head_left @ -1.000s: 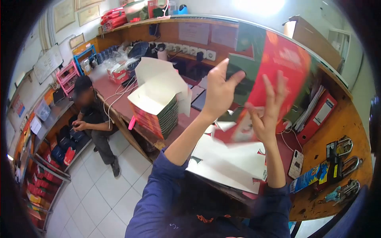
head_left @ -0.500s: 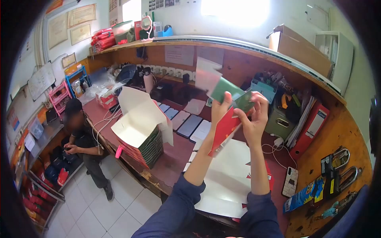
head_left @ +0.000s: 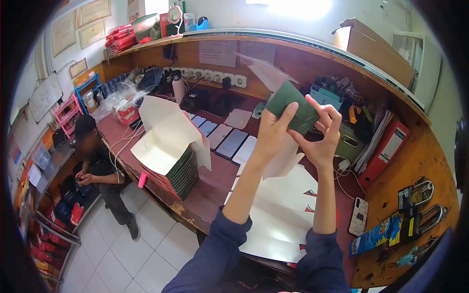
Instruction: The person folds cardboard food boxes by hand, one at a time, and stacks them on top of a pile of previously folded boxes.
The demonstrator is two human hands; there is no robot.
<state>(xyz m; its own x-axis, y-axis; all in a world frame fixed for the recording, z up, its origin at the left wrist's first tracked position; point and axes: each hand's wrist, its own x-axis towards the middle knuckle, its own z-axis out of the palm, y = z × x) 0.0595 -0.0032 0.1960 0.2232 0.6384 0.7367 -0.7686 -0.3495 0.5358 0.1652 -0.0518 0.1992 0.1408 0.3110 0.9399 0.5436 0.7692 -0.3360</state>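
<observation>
Above the table I hold a partly folded carton (head_left: 289,100), its dark green face toward me and pale flaps sticking out above and below. My left hand (head_left: 278,128) grips its left side, thumb across the green face. On the right side, my right hand (head_left: 323,134) holds the edge between thumb and fingers. Underneath lie flat white carton sheets (head_left: 271,215) with small red and dark marks at their right edge. To the left stands a stack of nested cartons (head_left: 168,163), white inside and green and red outside, with top flaps raised.
Several phones (head_left: 230,143) lie in a row behind the stack. A red binder (head_left: 386,154), a patterned phone (head_left: 359,216) and padlocks (head_left: 415,198) are at the right. A seated person (head_left: 105,171) is at the left. A wooden shelf (head_left: 273,40) spans the back.
The carton has turned: its green face now shows where a red panel showed before. My right hand has shifted slightly right and down along its edge.
</observation>
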